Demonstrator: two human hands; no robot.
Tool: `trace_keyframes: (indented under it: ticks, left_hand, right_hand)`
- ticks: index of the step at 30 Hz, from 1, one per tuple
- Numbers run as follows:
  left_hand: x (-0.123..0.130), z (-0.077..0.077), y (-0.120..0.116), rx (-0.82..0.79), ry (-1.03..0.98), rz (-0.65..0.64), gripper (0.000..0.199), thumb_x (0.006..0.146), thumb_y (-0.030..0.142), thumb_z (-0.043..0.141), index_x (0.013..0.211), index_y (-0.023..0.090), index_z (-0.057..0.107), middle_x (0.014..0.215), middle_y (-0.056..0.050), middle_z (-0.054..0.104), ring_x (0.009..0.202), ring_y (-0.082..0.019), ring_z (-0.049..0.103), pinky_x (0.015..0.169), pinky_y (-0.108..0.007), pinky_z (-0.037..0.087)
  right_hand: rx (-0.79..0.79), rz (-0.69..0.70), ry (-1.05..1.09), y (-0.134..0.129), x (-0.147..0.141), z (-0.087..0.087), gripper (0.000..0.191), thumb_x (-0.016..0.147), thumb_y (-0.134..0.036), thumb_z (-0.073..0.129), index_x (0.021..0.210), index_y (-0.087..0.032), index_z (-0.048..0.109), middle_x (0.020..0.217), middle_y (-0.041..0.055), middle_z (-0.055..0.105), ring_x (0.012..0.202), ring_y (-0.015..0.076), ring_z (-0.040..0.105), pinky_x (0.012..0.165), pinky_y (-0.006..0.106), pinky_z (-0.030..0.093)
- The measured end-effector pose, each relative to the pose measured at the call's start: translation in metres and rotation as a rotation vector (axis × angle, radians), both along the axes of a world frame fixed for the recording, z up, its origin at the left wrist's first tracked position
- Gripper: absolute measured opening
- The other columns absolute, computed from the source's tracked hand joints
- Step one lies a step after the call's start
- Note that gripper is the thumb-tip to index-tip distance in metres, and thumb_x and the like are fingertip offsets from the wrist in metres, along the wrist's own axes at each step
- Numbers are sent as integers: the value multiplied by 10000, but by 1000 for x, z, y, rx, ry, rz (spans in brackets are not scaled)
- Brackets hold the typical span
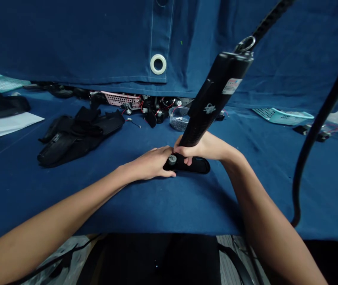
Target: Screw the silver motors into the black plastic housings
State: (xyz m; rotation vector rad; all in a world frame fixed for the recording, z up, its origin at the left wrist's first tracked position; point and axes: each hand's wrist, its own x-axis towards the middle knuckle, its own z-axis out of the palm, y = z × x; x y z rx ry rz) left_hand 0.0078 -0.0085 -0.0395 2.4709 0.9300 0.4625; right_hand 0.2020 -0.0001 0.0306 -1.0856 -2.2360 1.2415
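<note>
My right hand (203, 147) is wrapped round the lower end of a black electric screwdriver (209, 105), which leans up to the right and hangs from a cord at its top. Below it on the blue cloth lies a long black casing (200, 165) with a rounded end. My left hand (155, 163) grips the casing's left end between thumb and fingers. A small grey round part (172, 159) sits in the casing beside the left fingers. The screwdriver's tip is hidden behind my right hand.
A blue curtain (97, 43) hangs behind the table. Black shells (76, 136) lie at left near white paper (11, 124). A clear tub (179, 118) of small bits, a pink basket (121, 99) and a teal basket (284, 115) stand at the back. A black cable (314, 138) hangs at right.
</note>
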Motion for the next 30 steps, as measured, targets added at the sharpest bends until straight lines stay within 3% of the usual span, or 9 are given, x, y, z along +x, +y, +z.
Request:
trace_keyframes:
  ticks: [13, 19, 22, 25, 30]
  left_hand:
    - [0, -11, 3, 52, -68, 11, 445, 759, 373, 703, 1098, 174, 495, 1129, -91, 598, 1045, -271, 558, 896, -409, 431]
    - [-2, -11, 3, 36, -93, -1, 545, 764, 347, 708, 1226, 217, 449, 1217, -81, 570, 1111, -255, 539, 944, -393, 406]
    - [-3, -10, 2, 29, -83, -1, 579, 768, 362, 699, 1266, 227, 437, 1234, -75, 561, 1135, -252, 526, 955, -391, 396]
    - [-3, -10, -1, 54, -63, 9, 577, 784, 378, 669, 1285, 220, 431, 1230, -76, 554, 1120, -251, 525, 959, -400, 390]
    - [-5, -7, -8, 86, -34, 5, 551, 804, 360, 614, 1306, 236, 427, 1176, -65, 528, 1078, -249, 519, 956, -426, 408]
  right_hand:
    - [-77, 16, 26, 15, 4, -7, 109, 772, -202, 589, 780, -127, 667, 639, 11, 668, 526, 121, 631, 498, 202, 538]
    - [108, -6, -38, 14, -8, 31, 71, 735, -195, 636, 752, -138, 674, 583, 1, 639, 487, 139, 624, 445, 213, 524]
    - [107, -49, 41, 17, -5, 41, 126, 724, -251, 665, 745, -127, 671, 617, 23, 644, 473, 143, 611, 430, 232, 519]
    - [-37, -176, 227, 24, 5, 20, 206, 747, -327, 646, 769, -123, 658, 677, 44, 656, 461, 129, 591, 427, 242, 518]
    - [-330, -605, 498, 39, 28, -37, 268, 834, -382, 535, 787, -126, 600, 768, 78, 678, 484, 82, 576, 451, 184, 520]
